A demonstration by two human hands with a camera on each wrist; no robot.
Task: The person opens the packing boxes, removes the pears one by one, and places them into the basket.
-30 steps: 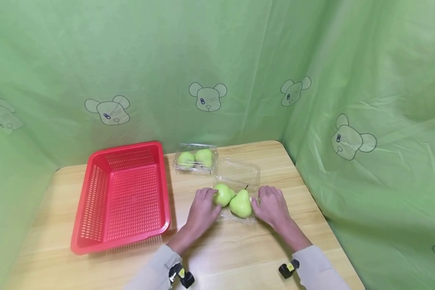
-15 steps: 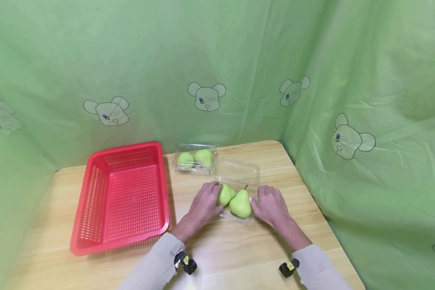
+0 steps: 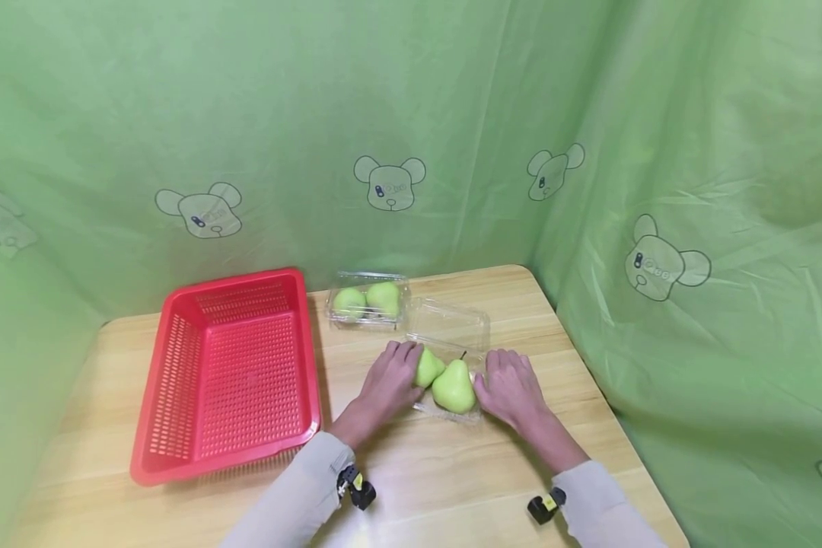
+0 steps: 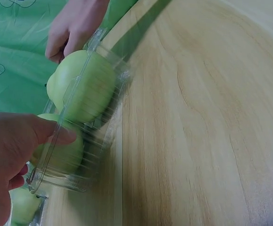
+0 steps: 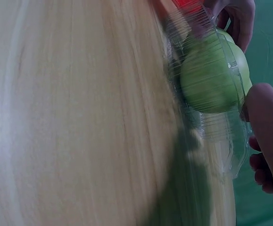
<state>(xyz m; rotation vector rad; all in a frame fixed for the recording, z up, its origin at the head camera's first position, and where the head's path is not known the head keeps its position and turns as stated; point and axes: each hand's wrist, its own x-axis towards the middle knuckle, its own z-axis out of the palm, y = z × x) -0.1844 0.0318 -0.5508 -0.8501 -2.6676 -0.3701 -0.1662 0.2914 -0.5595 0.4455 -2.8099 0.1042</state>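
Note:
In the head view two green pears sit in a clear plastic clamshell box (image 3: 445,413), its lid (image 3: 450,323) folded back away from the person. My left hand (image 3: 390,383) grips the left pear (image 3: 428,368) and hides its left end; in the left wrist view the thumb (image 4: 63,135) lies over it, inside the rim. The right pear (image 3: 455,388) stands beside it, stem up. At the box's right side, my right hand (image 3: 512,388) pinches the rim between thumb and fingers. The right wrist view shows that thumb (image 5: 261,101) at the rim, other fingers curled beyond.
Behind the open box to the left stands a second clear box (image 3: 367,320), closed over two more pears (image 3: 383,299). A large red plastic basket (image 3: 311,365) occupies the table's left side. Green curtains (image 3: 452,114) enclose the wooden table (image 3: 438,495) at the back and sides.
My left hand has moved slightly right and closed further over the left pear, covering more of it. That pear has shifted a little right. My right hand has stayed at the rim.

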